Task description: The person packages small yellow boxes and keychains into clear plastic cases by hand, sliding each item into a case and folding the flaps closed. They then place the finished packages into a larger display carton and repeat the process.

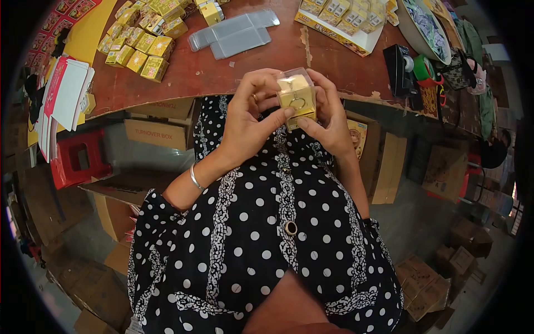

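Between my two hands is a small yellow box in a clear plastic case (296,96), with a metal ring showing on its front. My left hand (253,108) grips its left side, the thumb pressed on the front face. From the other side my right hand (329,114) closes on it, thumb near the lower edge. Both hands are just in front of the table's near edge. Beyond them on the tabletop lies a flattened clear plastic case (236,33). At the far left is a pile of small yellow boxes (146,44).
An open display box (339,25) of yellow packs stands at the back right. Right of it are a black tape dispenser (398,72), green tape (423,68) and a large bowl (425,33). Printed cards (69,92) lie left. Cartons (156,133) and a red stool (80,158) are below.
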### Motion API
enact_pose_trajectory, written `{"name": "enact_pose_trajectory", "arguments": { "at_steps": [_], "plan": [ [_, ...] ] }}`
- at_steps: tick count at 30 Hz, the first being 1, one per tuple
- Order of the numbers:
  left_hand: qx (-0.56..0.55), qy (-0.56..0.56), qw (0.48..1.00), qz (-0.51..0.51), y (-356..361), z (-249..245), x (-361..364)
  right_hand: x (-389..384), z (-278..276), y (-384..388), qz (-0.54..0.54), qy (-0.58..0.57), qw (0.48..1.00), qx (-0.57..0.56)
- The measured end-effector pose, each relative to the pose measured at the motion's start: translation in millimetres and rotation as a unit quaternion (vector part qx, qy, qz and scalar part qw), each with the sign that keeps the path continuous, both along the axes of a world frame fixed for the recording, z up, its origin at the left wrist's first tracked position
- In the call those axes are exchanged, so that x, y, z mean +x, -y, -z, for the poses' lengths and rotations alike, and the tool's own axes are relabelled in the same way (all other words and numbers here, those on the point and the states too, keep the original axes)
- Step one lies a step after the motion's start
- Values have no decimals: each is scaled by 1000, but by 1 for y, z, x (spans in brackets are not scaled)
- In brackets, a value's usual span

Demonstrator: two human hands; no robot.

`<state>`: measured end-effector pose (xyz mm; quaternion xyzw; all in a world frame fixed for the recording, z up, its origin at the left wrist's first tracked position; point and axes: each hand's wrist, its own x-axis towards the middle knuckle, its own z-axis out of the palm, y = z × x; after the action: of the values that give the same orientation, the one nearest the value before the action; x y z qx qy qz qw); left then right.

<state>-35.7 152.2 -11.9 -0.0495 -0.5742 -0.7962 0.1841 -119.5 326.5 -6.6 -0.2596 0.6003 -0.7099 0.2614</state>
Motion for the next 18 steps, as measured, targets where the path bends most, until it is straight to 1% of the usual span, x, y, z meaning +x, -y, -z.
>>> {"name": "enact_pose_trajectory", "arguments": {
  "at_steps": [2, 3, 5, 6, 7, 8, 9, 10, 11, 12, 13, 14, 15, 16, 18],
  "plan": [
    [106, 37, 993, 19, 3, -3, 0, -1, 6, -9, 5, -13, 999, 42],
    [106, 37, 993, 22, 6, -1, 0, -3, 4, -13, 9, -13, 999, 42],
    [-24, 102, 994, 35, 17, 2, 1, -10, -7, -20, 34, -85, 995, 35],
    [-25, 101, 994, 39, 18, 0, 2, -11, -16, -22, 49, -104, 992, 49],
    [-70, 108, 991, 43, 20, -4, 3, -11, -26, -23, 53, -105, 992, 49],
    [-115, 113, 986, 47, 21, -9, 3, -12, -35, -24, 28, -143, 985, 94],
    [-116, 111, 986, 50, 22, -14, 2, -12, -41, -25, 2, -182, 973, 140],
    [-203, 103, 971, 71, 23, -18, 1, -12, -43, -25, 5, -184, 973, 141],
    [-289, 91, 949, 91, 23, -22, -2, -12, -46, -22, -22, -194, 970, 146],
    [-314, 82, 942, 86, 20, -24, -4, -12, -50, -20, -46, -206, 965, 155],
    [-313, 85, 942, 86, 18, -25, -4, -12, -51, -20, -48, -247, 952, 173],
    [-311, 85, 942, 90, 17, -25, -3, -13, -53, -21, -57, -253, 949, 179],
    [-273, 107, 949, 113, 16, -28, -3, -14, -55, -24, -65, -258, 946, 186],
    [-249, 132, 950, 136, 18, -27, -2, -17, -58, -28, -70, -220, 961, 152],
    [-207, 179, 947, 166, 20, -25, 0, -39, -66, -55, 44, -250, 952, 170]
  ]
}}
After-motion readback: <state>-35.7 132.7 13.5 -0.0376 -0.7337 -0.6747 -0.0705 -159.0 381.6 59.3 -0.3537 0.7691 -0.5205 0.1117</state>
